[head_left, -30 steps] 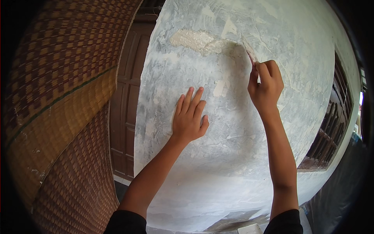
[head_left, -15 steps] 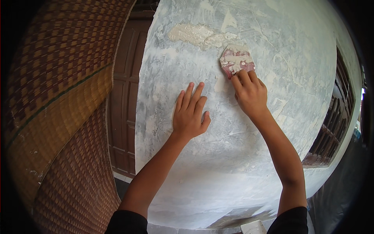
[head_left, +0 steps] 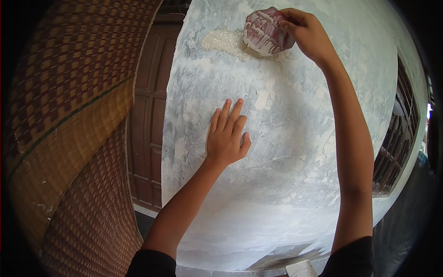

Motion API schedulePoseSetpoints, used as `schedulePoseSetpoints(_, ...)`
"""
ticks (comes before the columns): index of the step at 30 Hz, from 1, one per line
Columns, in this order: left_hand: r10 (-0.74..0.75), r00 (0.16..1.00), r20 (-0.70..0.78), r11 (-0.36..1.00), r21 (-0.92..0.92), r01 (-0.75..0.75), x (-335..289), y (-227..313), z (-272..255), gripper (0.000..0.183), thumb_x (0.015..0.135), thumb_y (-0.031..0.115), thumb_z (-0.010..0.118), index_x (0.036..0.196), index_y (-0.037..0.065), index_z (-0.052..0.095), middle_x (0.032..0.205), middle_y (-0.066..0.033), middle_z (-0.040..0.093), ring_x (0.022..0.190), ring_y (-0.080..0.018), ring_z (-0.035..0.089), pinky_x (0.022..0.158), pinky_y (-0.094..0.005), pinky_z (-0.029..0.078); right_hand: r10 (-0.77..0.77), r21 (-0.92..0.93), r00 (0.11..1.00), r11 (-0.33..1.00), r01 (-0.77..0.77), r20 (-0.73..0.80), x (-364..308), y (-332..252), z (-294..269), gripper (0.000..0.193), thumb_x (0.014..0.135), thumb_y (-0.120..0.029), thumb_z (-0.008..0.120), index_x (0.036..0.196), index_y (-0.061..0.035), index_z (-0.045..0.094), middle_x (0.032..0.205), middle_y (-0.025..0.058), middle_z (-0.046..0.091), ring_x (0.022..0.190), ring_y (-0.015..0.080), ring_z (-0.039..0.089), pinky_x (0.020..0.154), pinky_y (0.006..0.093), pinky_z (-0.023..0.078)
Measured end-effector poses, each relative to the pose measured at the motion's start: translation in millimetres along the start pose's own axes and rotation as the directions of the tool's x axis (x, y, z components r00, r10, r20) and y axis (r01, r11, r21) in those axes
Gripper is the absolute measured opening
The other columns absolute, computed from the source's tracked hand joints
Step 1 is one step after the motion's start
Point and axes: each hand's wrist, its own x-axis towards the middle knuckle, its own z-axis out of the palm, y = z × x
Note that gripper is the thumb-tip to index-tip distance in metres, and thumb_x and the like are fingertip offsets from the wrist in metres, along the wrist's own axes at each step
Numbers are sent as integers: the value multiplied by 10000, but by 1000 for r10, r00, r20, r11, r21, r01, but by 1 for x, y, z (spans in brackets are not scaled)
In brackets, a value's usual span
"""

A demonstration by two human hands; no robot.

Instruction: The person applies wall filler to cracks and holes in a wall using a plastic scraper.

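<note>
High on the grey-white wall (head_left: 295,166), my right hand (head_left: 302,32) pinches a dark red, flat putty spreader (head_left: 269,32) by its right side. White putty is smeared in streaks across the spreader's face. Its lower edge is at the right part of a thick patch of wet, cream-coloured putty (head_left: 221,40), and the spreader hides some of that patch. My left hand (head_left: 226,138) lies flat against the wall lower down, fingers spread, holding nothing.
A woven brown and tan mat (head_left: 78,106) hangs along the left, in front of a brown panelled door (head_left: 145,120). To the right is a dark-framed window (head_left: 397,134). A pale container (head_left: 301,268) is partly visible at the bottom edge.
My right hand has moved up with the putty spreader, which is now turned with its edge lower left by the putty patch. My left hand has stayed nearly in place.
</note>
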Motion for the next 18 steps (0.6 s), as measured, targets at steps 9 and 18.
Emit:
schedulePoseSetpoints(9, 3, 1000, 1, 1000, 7, -3, -1, -2, 0, 441, 815, 181, 600, 1223, 36, 516, 1541, -204, 398, 1433, -430, 338, 1153, -566, 248, 84, -109, 982, 992, -66, 167, 26, 14, 22, 340, 948, -163, 575, 1223, 22, 652, 1015, 120, 721, 887, 197, 667, 837, 329, 517)
schedulePoseSetpoints(18, 9, 1000, -3, 1000, 6, -9, 0, -2, -1, 436, 819, 185, 599, 1219, 31, 519, 1535, -206, 404, 1424, -433, 349, 1151, -564, 251, 171, 124, 985, 977, -173, 24, 27, 34, 0, 301, 949, -156, 564, 1164, 24, 672, 896, 69, 706, 726, 118, 631, 712, 283, 495)
